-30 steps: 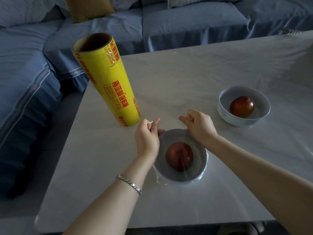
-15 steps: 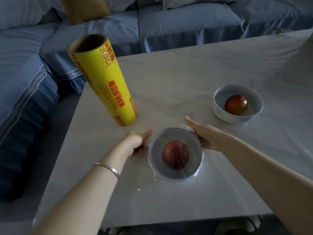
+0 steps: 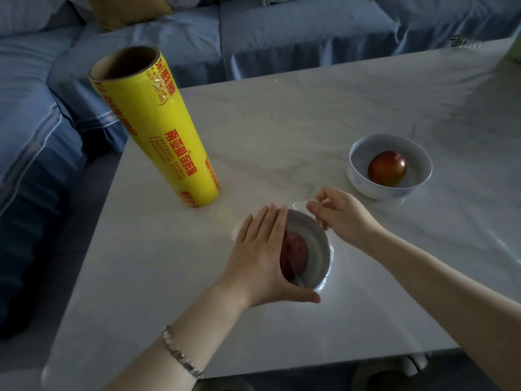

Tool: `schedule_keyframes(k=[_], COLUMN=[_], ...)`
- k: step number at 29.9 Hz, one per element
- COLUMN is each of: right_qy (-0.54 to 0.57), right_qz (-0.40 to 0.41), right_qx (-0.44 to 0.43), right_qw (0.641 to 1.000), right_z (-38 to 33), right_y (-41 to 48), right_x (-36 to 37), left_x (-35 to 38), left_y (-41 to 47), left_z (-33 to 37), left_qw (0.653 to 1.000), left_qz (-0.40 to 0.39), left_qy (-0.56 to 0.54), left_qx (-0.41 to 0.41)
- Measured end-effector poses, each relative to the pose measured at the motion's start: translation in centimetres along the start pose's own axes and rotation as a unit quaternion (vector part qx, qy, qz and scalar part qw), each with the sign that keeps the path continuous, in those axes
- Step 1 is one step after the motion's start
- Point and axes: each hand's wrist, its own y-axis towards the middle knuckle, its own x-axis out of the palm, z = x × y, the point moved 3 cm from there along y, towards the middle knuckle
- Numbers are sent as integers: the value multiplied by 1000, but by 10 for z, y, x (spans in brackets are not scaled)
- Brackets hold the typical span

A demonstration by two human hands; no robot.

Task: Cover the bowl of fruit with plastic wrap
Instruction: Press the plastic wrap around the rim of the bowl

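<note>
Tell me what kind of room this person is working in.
Most likely a home living room: a blue sofa wraps round the far and left sides of a pale marble-look table, and a mustard cushion sits on the sofa.

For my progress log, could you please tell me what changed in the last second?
The left hand rose from beside the near bowl to lie flat over its left rim. The right hand moved from the bowl's right side to its far rim and pinches the plastic wrap. The roll and far bowl stayed put.
</note>
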Motion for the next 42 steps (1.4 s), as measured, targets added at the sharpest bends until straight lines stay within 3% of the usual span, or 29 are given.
schedule_keyframes(k=[4,9,16,20,23,26,28,30,32,36,42], right_qy=[-25,16,-116,-180,-52,102,120,123,134,169,174], right_qz=[30,155,180,151,116,36,-46,-75,-49,49,124], right_qx=[-10,23,76,102,123,178,202,197,166,109,87], right_qw=[999,988,974,967,984,978,971,970,976,978,973], right_z=[-1,12,43,41,40,33,29,25,23,18,3], right_y=[1,11,13,15,10,-1,-8,-11,-11,-9,-14], right_x=[-1,-23,-6,-3,-8,-5,3,9,11,13,13], left_x=[2,4,0,-1,1,3,3,3,2,-14,-11], left_y=[0,-1,0,-1,-5,-2,3,2,1,13,20], left_z=[-2,-3,-1,4,11,19,24,25,19,-1,-14], left_qw=[999,1000,999,999,992,970,961,958,966,995,998], left_qz=[32,24,23,28,60,121,124,115,73,-59,-67], left_qy=[2,-7,-33,-28,-21,-45,-69,-80,-90,-36,-6], left_qx=[9,15,0,-24,-105,-206,-237,-249,-229,-70,-4])
